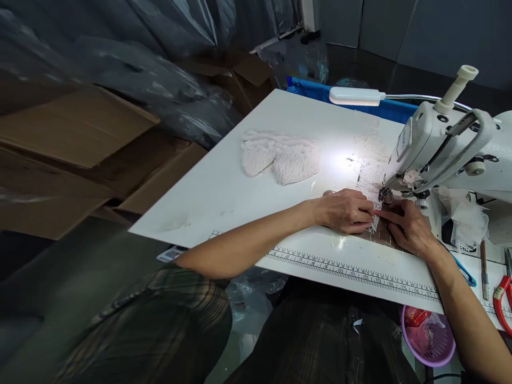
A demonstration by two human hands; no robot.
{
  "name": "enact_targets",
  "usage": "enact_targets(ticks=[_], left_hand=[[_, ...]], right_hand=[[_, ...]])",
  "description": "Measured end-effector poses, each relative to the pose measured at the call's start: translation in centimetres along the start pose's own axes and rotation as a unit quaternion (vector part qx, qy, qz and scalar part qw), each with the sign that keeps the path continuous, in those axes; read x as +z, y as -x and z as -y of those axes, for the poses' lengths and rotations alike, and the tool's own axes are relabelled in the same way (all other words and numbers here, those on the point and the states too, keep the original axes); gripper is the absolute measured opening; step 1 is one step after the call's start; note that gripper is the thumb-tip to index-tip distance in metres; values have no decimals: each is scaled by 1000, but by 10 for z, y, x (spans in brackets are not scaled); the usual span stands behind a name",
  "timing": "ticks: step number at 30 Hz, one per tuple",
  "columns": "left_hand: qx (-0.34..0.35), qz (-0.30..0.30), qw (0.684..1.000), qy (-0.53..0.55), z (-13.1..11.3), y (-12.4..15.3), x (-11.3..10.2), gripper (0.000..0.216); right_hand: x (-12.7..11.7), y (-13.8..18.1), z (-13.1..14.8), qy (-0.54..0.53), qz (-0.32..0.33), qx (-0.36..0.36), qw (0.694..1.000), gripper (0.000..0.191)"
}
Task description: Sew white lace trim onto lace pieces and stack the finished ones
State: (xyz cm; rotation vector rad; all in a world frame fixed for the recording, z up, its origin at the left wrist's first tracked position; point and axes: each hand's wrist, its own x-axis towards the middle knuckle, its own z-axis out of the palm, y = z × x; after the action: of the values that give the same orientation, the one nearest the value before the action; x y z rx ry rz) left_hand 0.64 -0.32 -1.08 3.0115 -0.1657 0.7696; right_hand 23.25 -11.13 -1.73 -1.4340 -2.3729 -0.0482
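Note:
A white sewing machine (424,138) stands at the right, its presser foot (384,195) low over the work. A narrow strip of white lace (374,222) runs under the foot toward me. My left hand (350,212) is closed, its fingers curled on the lace just left of the foot; the thumb is hidden. My right hand (412,226) lies flat right of the lace. Its index finger is stretched out, touching the lace edge near my left fingertips, with the thumb apart. More lace (370,144) lies behind the foot.
Folded white lace pieces (280,154) lie on the white table (224,181). A lamp (356,96) shines there. White scraps (468,221), a brown-handled tool (484,269) and red-handled scissors (502,301) lie right. A purple basket (430,341) is below; cardboard boxes (72,128) stand left.

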Motion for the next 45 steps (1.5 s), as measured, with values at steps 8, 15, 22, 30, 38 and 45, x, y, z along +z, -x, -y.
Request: enact_targets(ticks=[8, 15, 22, 30, 38, 45], left_hand=[[-33, 32, 999, 4, -1, 3, 0, 22], [-69, 27, 997, -7, -2, 3, 5, 21], [-69, -32, 997, -6, 0, 4, 12, 24], [-85, -31, 996, -20, 1, 3, 12, 26], [-40, -52, 998, -21, 1, 2, 8, 30], [-79, -82, 993, -4, 1, -1, 6, 24]], right_hand=[[-2, -1, 5, 39, 26, 26, 999, 38], [4, -5, 7, 42, 21, 61, 997, 40], [0, -1, 3, -55, -35, 107, 992, 42], [-3, 0, 5, -92, -83, 179, 976, 35], [3, 3, 4, -87, -73, 156, 981, 33], [8, 2, 8, -102, -87, 138, 981, 35]])
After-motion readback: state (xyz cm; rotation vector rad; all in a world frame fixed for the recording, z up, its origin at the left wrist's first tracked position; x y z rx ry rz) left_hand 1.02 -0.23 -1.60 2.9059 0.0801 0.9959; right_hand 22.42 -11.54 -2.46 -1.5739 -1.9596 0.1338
